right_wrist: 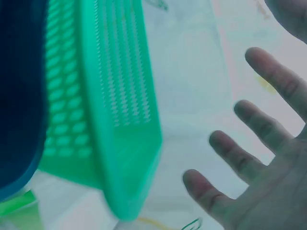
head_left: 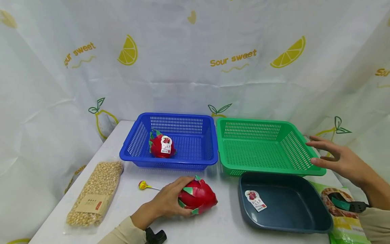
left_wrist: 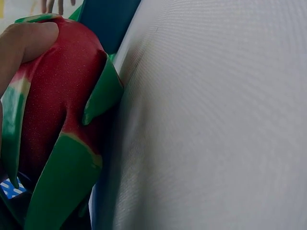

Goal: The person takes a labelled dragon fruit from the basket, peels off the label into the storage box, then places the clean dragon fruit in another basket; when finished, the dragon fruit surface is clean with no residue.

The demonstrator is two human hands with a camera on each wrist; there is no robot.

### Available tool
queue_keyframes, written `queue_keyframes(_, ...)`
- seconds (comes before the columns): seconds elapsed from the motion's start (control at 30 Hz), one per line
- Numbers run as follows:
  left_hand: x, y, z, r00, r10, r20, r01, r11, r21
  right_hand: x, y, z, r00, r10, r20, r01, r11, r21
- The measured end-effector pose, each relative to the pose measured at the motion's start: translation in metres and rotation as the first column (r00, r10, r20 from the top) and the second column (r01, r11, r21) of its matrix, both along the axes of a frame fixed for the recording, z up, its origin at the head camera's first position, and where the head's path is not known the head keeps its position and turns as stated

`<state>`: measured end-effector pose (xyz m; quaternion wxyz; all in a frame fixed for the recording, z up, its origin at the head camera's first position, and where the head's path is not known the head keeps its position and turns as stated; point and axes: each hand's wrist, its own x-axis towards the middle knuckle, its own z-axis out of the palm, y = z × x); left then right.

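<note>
Dragon fruit (head_left: pixel 202 196) gripped by the left hand (head_left: pixel 170 200)

It lies just right of the palm, thumb and fingers curled round its leafy end, well in from the left edge of the table (head_left: pixel 225 220) and near the front right corner of the blue basket (head_left: pixel 189 147). The right hand (head_left: pixel 345 161), fingers loosely spread, hovers near the right edge of the green basket (head_left: pixel 253 152).

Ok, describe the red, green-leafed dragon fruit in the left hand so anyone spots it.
Find the blue perforated plastic basket. Just nearer the camera, the bare left hand grips the red, green-leafed dragon fruit. Unlike the red, white-labelled dragon fruit inside the basket, this one is held outside it.
</note>
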<state>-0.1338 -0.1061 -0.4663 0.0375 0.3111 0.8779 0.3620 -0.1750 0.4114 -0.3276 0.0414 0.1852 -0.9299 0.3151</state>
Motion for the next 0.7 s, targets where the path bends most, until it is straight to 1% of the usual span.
queue_keyframes(0.07, 0.000, 0.000, 0.000, 1.000, -0.002, -0.005, 0.002, 1.000, 0.005, -0.001, 0.008, -0.009, 1.000, -0.025, 0.012, 0.026, 0.999, -0.035)
queue_keyframes(0.17, -0.001, -0.001, 0.000, 1.000, -0.005, -0.007, 0.005, 1.000, 0.011, -0.002, 0.019, -0.021, 0.998, -0.051, 0.036, 0.053, 0.997, -0.059)
queue_keyframes(0.3, -0.001, -0.001, 0.000, 1.000, -0.001, -0.005, 0.001, 1.000, 0.009, -0.004, 0.030, -0.036, 0.995, -0.076, 0.064, 0.078, 0.996, -0.035)
queue_keyframes(0.43, -0.001, -0.001, 0.001, 1.000, -0.001, -0.024, 0.001, 1.000, -0.003, -0.004, 0.038, -0.047, 0.990, -0.099, 0.100, 0.100, 0.995, -0.006)
queue_keyframes(0.5, 0.000, 0.000, 0.001, 0.999, 0.000, -0.045, -0.001, 1.000, -0.020, -0.004, 0.039, -0.052, 0.986, -0.109, 0.126, 0.109, 0.994, 0.004)
queue_keyframes(0.63, 0.001, 0.000, 0.004, 0.996, 0.014, -0.092, -0.021, 0.996, -0.083, -0.003, 0.041, -0.061, 0.977, -0.125, 0.175, 0.123, 0.992, 0.023)
queue_keyframes(0.7, 0.002, 0.000, 0.006, 0.993, 0.017, -0.116, -0.031, 0.992, -0.120, -0.003, 0.042, -0.064, 0.975, -0.124, 0.183, 0.121, 0.992, 0.029)
